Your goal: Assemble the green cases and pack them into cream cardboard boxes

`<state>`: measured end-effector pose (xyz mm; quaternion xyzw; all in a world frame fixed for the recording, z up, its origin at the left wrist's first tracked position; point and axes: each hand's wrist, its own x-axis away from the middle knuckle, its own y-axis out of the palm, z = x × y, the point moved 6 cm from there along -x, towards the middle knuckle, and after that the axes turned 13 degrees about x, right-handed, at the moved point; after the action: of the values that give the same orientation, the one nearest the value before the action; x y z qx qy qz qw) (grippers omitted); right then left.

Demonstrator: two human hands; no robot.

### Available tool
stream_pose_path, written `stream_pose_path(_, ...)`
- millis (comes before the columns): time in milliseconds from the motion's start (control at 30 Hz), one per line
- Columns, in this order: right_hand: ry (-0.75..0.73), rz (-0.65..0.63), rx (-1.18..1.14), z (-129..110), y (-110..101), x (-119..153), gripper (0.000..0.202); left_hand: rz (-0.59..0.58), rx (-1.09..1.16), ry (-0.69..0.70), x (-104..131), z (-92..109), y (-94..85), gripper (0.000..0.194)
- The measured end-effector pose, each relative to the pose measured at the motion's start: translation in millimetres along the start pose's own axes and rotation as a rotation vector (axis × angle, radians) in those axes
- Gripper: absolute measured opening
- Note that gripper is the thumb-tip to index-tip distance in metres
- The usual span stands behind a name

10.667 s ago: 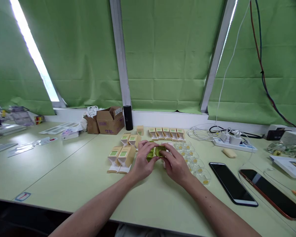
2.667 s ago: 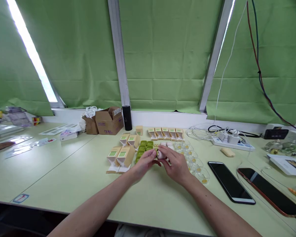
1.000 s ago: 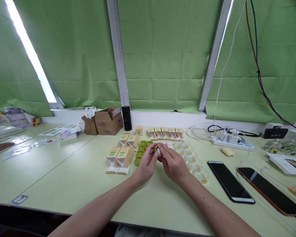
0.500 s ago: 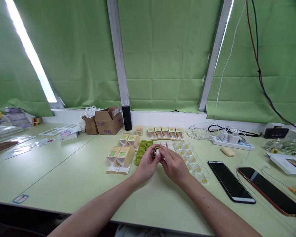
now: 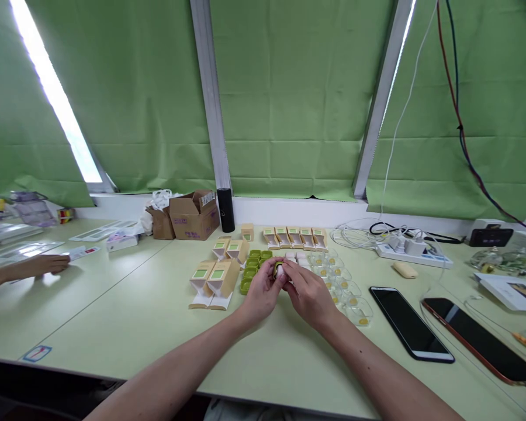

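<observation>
My left hand (image 5: 262, 293) is closed around a small dark-green case (image 5: 276, 266) above the table's middle. A small white piece (image 5: 280, 271) sits at the opening of the case. With its fingertips, my right hand (image 5: 309, 292) pinches the white piece against the case; fingers partly hide both. Just left of my hands stand rows of small green cases (image 5: 251, 272). Behind my right hand are several white pieces (image 5: 297, 257). Clear plastic shells with yellow spots (image 5: 344, 285) lie in rows to the right.
Open kraft boxes with green labels (image 5: 216, 279) stand at left, and a row of more boxes (image 5: 293, 237) at the back. Two phones (image 5: 409, 321) and a power strip (image 5: 414, 251) lie at right. A brown carton (image 5: 193, 217) stands behind. Another person's hand (image 5: 48, 265) reaches in at far left.
At far left, the other person's hand has reached further in over the table toward a white-and-red packet. My own hands have hardly moved and keep the same hold.
</observation>
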<state>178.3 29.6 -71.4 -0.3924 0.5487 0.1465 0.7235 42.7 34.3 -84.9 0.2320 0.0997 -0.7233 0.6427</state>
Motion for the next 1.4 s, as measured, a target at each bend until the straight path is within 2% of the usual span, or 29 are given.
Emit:
stream_pose_path(167, 0.043, -0.009, -0.080, 2.5, -2.6, -2.4, 0.040, 0.005, 0.021, -0.005, -0.2, 0.9, 1.2, 0.054)
stream_pose_path(300, 0.130, -0.092, -0.180, 7.2, 3.0, -1.1, 0.053, 0.027, 0.084, -0.032, -3.0, -2.0, -3.1, 0.060)
stream_pose_path(400, 0.171, -0.102, -0.218, 8.5, 5.4, 0.4, 0.056, 0.049, 0.096, -0.055, -5.7, -4.7, -8.4, 0.063)
stream_pose_path(667, 0.222, -0.088, -0.228, 13.9, 4.3, 0.4, 0.045, 0.041, 0.113, -0.077, -9.3, -6.9, -8.1, 0.067)
stream_pose_path(833, 0.257, -0.098, -0.276, 16.6, 1.7, -1.8, 0.038, 0.025, 0.140, -0.081, -8.1, -1.7, -5.9, 0.070)
stream_pose_path(1000, 0.410, -0.107, -0.432, 24.6, 2.7, -3.0, 0.030, 0.009, 0.093, -0.106, -4.1, 6.8, -6.5, 0.072)
stream_pose_path(1100, 0.574, -0.114, -0.627, 32.1, 8.7, -0.6, 0.028, 0.070, 0.023, -0.068, -5.5, 7.3, -15.1, 0.060)
stream_pose_path(1200, 0.708, -0.119, -0.822, 35.4, 13.9, 0.6, 0.034, 0.115, -0.068, 0.000, -8.0, 4.2, -23.9, 0.047)
stream_pose_path(1300, 0.819, -0.134, -0.949, 36.0, 16.1, 0.3, 0.043, 0.110, -0.242, 0.128, -8.0, 6.6, -26.7, 0.036)
stream_pose_path(1400, 0.912, -0.138, -1.035, 36.6, 17.1, 0.3, 0.051, 0.082, -0.461, 0.306, -4.0, 17.1, -23.1, 0.036)
